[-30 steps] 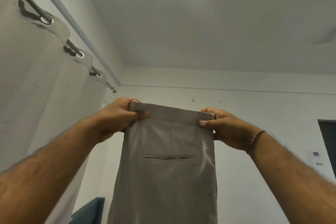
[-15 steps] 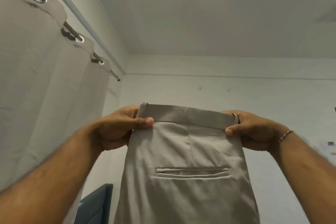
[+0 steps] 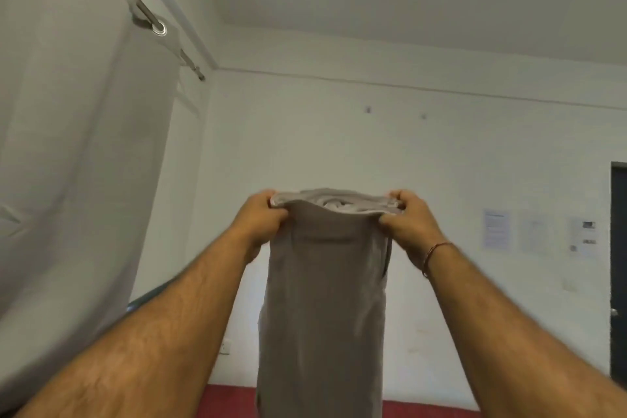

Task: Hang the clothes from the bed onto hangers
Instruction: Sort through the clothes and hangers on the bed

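The grey trousers (image 3: pixel 325 299) are held up by the waistband, pinched at each end by the left hand (image 3: pixel 263 224) and right hand (image 3: pixel 409 224), probably to let them hang straight for a hanger.

Red bed surface (image 3: pixel 230 400) at bottom edge, barely visible.

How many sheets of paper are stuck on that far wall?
3, in a row right of the trousers: left sheet, faint middle sheet, right sheet beside the dark door. The arms may hide others.
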